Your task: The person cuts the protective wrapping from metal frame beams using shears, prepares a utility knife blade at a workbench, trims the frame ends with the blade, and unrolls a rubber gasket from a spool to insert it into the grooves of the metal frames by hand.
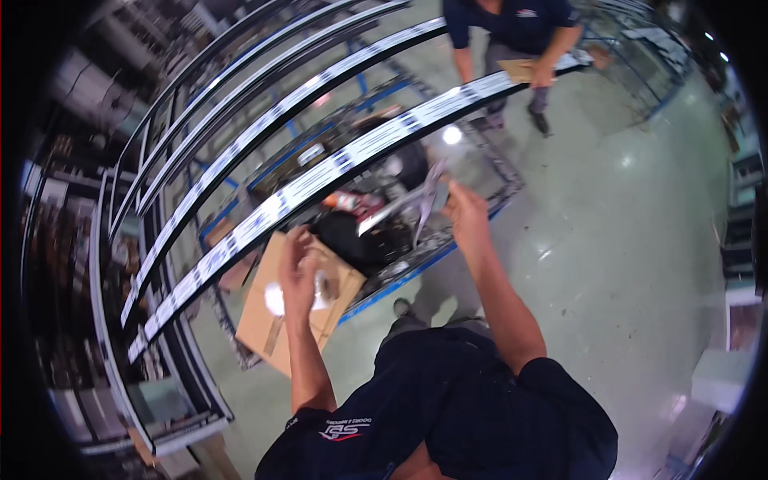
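Observation:
My right hand (466, 208) is raised over the middle of the frame, its fingers closed on a crumpled, shiny, pale strip (422, 204) that hangs down to the left. My left hand (298, 268) is close to the near edge of a long dark profile (308, 188) covered with white printed film. Its fingers look bent and are smeared by motion, so whether they touch the profile or hold anything is unclear. Below it lies a flat cardboard piece (260, 324), with a white round object (274, 298) partly hidden behind my wrist.
Several more long profiles (232, 152) run parallel beyond the nearest one. Underneath is a blue-edged metal frame (400, 282) with mixed items. At the far end a co-worker (512, 36) holds cardboard (518, 70) against the profile. Racks (72, 264) stand at left.

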A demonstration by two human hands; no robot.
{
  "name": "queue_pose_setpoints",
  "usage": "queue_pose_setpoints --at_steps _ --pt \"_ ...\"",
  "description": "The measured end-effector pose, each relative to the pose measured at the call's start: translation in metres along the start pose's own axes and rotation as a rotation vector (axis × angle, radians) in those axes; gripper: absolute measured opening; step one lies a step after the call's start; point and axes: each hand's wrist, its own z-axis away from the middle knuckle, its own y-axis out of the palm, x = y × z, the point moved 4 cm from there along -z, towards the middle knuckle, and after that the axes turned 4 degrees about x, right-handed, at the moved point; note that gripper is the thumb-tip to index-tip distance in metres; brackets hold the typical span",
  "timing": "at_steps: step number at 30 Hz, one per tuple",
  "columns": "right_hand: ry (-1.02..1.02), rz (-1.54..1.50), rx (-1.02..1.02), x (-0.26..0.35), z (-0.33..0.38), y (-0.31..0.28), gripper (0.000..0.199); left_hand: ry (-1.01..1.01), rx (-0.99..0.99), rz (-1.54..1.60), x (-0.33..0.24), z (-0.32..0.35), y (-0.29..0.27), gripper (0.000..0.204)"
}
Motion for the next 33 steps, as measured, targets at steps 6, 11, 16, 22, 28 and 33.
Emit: queue_pose_setpoints --at_steps 6,11,16,22,28,33 --pt "0.067 0.126 -0.253 0.056 0.107 -0.179 0.039 -0.248 1.072 0.149 -0.028 0.049 0.267 0.026" --pt "0.110 -0.498 -0.226 0.083 0.198 -0.296 0.084 -0.350 1.078 0.299 -0.049 0.149 0.416 0.018" --pt "-0.187 -0.152 -0.311 0.121 0.306 -0.394 0.088 -0.053 1.379 0.106 -0.084 0.242 0.578 0.022" --pt "-0.399 -0.196 -0.871 0.174 0.415 -0.557 0.060 0.459 1.966 -0.048 -0.135 0.384 0.734 0.035" --pt "-0.369 -0.230 -1.316 0.175 0.635 -0.704 0.042 0.176 2.671 -0.407 -0.199 0.504 0.866 0.041" --pt "-0.263 -0.498 -1.837 0.044 0.832 -0.711 0.033 0.526 2.926 -0.386 -0.256 0.638 0.992 0.041"
